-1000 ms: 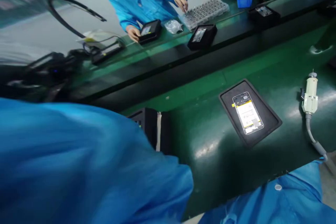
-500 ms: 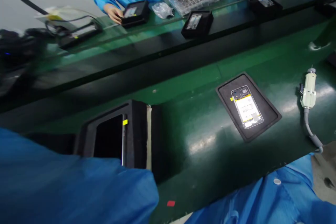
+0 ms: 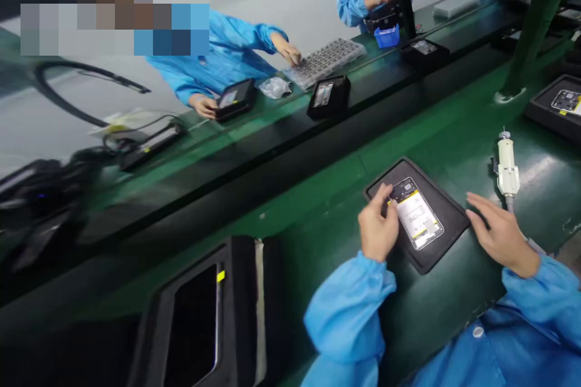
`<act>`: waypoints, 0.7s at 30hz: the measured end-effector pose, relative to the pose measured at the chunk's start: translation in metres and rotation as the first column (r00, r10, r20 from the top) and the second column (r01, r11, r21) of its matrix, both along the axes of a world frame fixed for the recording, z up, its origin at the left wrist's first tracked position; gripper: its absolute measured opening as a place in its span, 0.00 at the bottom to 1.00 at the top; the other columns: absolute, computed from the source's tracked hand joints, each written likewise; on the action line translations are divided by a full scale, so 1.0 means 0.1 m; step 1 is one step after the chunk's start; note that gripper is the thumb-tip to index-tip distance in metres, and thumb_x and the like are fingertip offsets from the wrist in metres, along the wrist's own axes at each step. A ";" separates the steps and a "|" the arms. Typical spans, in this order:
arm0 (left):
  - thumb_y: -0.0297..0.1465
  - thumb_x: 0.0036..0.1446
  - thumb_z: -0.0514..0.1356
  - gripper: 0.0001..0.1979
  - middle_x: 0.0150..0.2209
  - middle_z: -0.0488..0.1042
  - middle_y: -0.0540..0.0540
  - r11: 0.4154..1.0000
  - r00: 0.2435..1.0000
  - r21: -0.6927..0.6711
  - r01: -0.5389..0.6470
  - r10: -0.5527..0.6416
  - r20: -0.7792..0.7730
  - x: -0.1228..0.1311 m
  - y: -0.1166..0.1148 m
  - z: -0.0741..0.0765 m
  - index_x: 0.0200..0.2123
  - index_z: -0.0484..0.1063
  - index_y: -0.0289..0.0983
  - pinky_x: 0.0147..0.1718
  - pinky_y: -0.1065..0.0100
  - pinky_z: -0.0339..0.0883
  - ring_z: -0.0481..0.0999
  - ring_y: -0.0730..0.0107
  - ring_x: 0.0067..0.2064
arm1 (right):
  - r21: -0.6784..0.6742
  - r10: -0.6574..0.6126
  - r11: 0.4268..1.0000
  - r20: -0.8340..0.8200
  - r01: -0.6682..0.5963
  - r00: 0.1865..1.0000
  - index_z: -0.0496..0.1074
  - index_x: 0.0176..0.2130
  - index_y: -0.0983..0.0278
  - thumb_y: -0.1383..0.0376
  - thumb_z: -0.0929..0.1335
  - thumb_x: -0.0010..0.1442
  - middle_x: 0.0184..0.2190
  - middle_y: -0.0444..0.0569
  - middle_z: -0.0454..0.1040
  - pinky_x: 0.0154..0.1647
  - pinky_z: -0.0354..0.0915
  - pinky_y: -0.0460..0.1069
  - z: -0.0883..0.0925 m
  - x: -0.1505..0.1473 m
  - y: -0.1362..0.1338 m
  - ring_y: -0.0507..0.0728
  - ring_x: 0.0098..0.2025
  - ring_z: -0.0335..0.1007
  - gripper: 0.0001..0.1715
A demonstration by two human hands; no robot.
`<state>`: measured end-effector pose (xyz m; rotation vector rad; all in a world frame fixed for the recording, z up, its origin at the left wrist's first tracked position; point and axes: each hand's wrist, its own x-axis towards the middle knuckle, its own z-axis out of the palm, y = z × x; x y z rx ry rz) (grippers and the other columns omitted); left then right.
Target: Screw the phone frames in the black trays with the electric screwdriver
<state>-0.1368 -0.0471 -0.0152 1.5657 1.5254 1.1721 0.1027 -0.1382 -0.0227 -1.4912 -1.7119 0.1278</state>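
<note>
A smartphone with its back off (image 3: 420, 217), white battery showing, lies in a black foam tray (image 3: 424, 263) on the green bench. My left hand (image 3: 377, 227) is at the tray's left side, its index finger and thumb apart over the phone's upper left edge, near a small yellow tab they partly cover. I cannot tell whether the fingertips press on the phone. At the tray's right corner, my right hand (image 3: 502, 233) is open with its fingers stretched toward the edge. Just beyond it lies a cream electric screwdriver (image 3: 507, 166).
At lower left, a black foam tray (image 3: 236, 314) bears a dark-screened phone (image 3: 193, 326) with a yellow tab. Across the line, a co-worker's hand (image 3: 287, 51) reaches into a clear parts tray (image 3: 327, 60). A green post (image 3: 535, 24) rises at the right.
The large blue sleeve at lower left is gone from there. Both my hands have come into view around the tray with the opened phone. The camera view has shifted.
</note>
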 end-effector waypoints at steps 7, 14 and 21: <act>0.18 0.56 0.50 0.26 0.64 0.63 0.42 0.976 0.970 0.214 -0.045 0.094 -0.223 0.06 -0.46 -0.38 0.55 0.71 0.39 0.63 0.59 0.60 0.63 0.62 0.63 | 0.009 0.104 0.995 0.021 -0.104 0.994 0.72 0.49 0.67 0.67 0.62 0.67 0.49 0.57 0.75 0.57 0.70 0.60 -0.30 -0.28 -0.05 0.61 0.50 0.74 0.15; 0.25 0.60 0.50 0.21 0.59 0.69 0.37 0.989 0.981 0.055 -0.136 0.142 -0.128 -0.03 -0.43 -0.21 0.54 0.71 0.33 0.62 0.58 0.61 0.67 0.60 0.61 | 0.056 0.159 0.985 0.039 -0.161 0.987 0.73 0.47 0.66 0.68 0.65 0.66 0.45 0.55 0.77 0.57 0.69 0.63 -0.26 -0.23 -0.22 0.61 0.49 0.75 0.11; 0.37 0.46 0.69 0.42 0.69 0.49 0.33 0.987 0.975 -0.158 0.021 -0.055 -0.217 0.51 -0.57 -0.10 0.63 0.59 0.35 0.67 0.44 0.37 0.40 0.47 0.70 | 0.017 0.080 0.997 0.024 -0.080 0.997 0.71 0.47 0.66 0.61 0.64 0.67 0.53 0.60 0.72 0.60 0.63 0.67 -0.32 -0.25 -0.20 0.64 0.56 0.69 0.13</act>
